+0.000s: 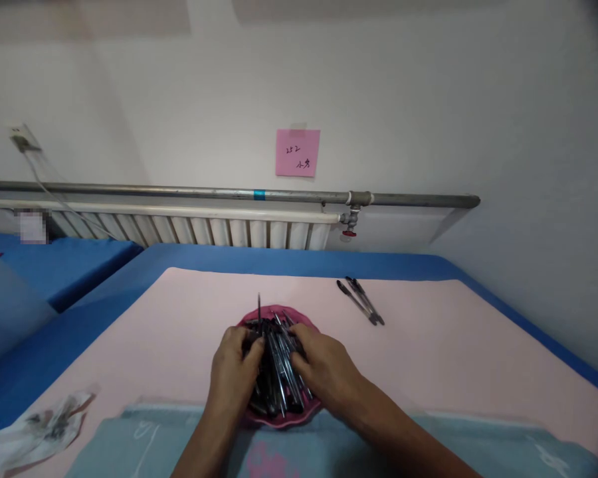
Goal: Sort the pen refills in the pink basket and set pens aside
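A pink bowl with a wavy rim (279, 422) stands in front of me, heaped with clear pen barrels (280, 372) and dark pen parts. My left hand (235, 364) is at the bowl's left side, thumb and fingers closed on a dark pen (259, 311) whose thin end points up. Over the right side of the bowl, my right hand (325, 362) has its fingers curled in among the barrels. What its fingertips hold is hidden. Beyond the bowl to the right, a few black-capped pens (361, 300) lie side by side on the pink table surface.
The pink sheet (428, 345) covers a blue table (299, 259). A blue-grey cloth (169, 441) lies along the near edge. Crumpled white tissue (44, 428) with dark bits sits at the left. A radiator (249, 232) and pipe run behind, below a pink note (298, 153).
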{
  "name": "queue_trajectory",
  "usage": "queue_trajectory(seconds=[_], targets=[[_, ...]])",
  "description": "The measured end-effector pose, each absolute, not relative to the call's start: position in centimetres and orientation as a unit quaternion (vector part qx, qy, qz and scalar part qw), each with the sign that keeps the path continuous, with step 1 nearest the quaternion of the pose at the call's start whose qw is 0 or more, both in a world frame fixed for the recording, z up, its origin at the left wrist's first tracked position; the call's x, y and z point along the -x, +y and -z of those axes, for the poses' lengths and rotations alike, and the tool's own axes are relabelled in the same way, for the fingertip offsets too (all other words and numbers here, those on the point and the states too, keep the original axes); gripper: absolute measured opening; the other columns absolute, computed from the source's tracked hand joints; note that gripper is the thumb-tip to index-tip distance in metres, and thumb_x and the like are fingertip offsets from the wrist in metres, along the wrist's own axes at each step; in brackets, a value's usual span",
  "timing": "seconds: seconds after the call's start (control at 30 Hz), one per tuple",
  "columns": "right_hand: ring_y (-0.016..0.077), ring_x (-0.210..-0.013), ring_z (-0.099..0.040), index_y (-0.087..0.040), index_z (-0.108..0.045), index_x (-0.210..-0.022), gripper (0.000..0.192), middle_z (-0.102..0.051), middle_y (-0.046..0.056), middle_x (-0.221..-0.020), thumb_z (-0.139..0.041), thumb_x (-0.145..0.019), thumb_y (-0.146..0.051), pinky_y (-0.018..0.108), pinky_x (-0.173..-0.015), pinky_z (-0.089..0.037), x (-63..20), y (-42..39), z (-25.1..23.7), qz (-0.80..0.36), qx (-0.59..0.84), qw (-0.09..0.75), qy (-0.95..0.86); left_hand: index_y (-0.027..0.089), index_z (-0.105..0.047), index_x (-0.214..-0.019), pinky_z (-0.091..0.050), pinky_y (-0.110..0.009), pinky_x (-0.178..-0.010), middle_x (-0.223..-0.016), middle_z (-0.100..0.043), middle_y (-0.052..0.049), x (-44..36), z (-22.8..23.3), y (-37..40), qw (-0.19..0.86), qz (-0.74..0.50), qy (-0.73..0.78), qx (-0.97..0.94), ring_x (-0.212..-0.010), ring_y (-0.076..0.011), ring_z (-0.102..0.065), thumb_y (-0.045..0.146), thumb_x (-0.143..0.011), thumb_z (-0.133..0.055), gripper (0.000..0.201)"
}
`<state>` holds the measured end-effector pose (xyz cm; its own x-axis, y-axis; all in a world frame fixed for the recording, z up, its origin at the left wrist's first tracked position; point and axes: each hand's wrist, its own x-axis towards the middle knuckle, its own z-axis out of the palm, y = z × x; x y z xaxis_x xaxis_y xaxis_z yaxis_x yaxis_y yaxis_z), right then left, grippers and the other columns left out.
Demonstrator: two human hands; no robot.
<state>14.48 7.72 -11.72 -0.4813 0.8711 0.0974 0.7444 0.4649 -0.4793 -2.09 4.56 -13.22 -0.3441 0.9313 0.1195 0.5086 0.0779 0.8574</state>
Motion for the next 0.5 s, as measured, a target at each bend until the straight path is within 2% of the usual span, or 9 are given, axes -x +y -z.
queue_trajectory(seconds=[0.1, 0.17, 0.33, 0.5], targets=[[0.0173, -0.076, -0.061, -0.022, -0.058, -0.101, 0.026, -0.067, 0.000, -0.085, -0.047, -0.078, -0.017, 0.028, -0.065, -0.043, -14.4, 7.6, 11.3, -0.272, 0.478, 0.230, -0.803, 0.018, -0.058, -0.075, -0.047, -0.026, -0.059, -0.067, -0.060, 0.001, 2.6, 12.2, 4.4, 0.435, -0.595, 0.580, -0.347, -0.060, -0.0133, -0.057, 0.037, -0.073, -0.060, 0.019], [0.0166, -0.074, -0.061, -0.022, -0.061, -0.098, 0.024, -0.067, -0.001, -0.082, -0.049, -0.077, -0.017, 0.028, -0.065, -0.044, -14.1, 7.4, 11.1, -0.322, 0.463, 0.255, -0.786, 0.017, -0.055, -0.073, -0.050, -0.024, -0.058, -0.063, -0.061, 0.002, 2.8, 11.5, 4.4, 0.509, -0.641, 0.518, -0.247, -0.057, -0.0114, -0.058, 0.032, -0.069, -0.067, 0.019], [0.0156, -0.077, -0.062, -0.021, -0.065, -0.096, 0.026, -0.068, 0.000, -0.085, -0.050, -0.076, -0.013, 0.029, -0.070, -0.047, -13.6, 7.0, 10.9, -0.356, 0.414, 0.277, -0.790, 0.016, -0.053, -0.072, -0.054, -0.023, -0.061, -0.065, -0.066, -0.002, 3.1, 10.9, 4.5, 0.545, -0.676, 0.464, -0.176, -0.063, -0.0129, -0.065, 0.019, -0.066, -0.069, 0.017], [0.0171, -0.082, -0.061, -0.021, -0.066, -0.093, 0.026, -0.068, 0.000, -0.086, -0.050, -0.076, -0.011, 0.031, -0.074, -0.046, -13.6, 7.0, 10.7, -0.327, 0.406, 0.251, -0.816, 0.016, -0.052, -0.071, -0.055, -0.024, -0.063, -0.067, -0.066, -0.002, 3.2, 11.3, 4.6, 0.542, -0.682, 0.456, -0.182, -0.065, -0.0135, -0.066, 0.019, -0.067, -0.068, 0.017]])
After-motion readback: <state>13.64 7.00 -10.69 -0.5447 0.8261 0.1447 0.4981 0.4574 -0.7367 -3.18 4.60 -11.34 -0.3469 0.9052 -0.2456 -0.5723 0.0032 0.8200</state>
